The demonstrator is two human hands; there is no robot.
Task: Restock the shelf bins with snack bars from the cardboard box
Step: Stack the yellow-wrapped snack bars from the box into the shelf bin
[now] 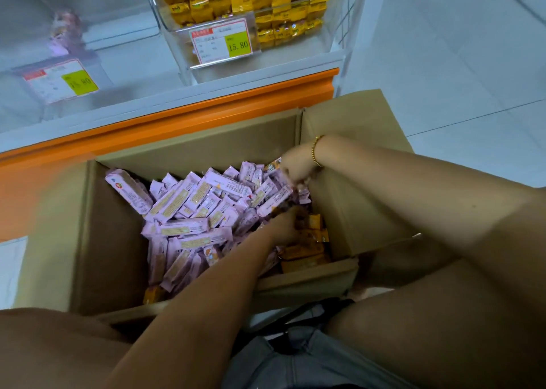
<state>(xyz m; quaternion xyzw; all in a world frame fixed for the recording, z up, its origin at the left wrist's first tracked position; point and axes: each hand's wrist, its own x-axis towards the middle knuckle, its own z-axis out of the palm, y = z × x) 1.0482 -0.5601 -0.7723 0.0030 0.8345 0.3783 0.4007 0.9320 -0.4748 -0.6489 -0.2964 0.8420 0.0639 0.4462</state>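
Two grips work inside the box (112, 241), which sits on the floor against the shelf (206, 112) edge. The left grip (285, 226) is buried among pink bars (189, 199) near the box's right wall, fingers hidden. The right grip (295, 168) curls over bars there too, blurred, so I cannot tell whether either has closed on any. This looks like the gathering step. Next calls for lifting a handful to the near-empty left bin (124, 49).

Both arms (206, 300) are bare, a thin gold bead bracelet (317, 152) circles the wrist of the right hand (295, 168), and grey seamed shorts (298, 362) cover the lap between bare legs (443, 315).
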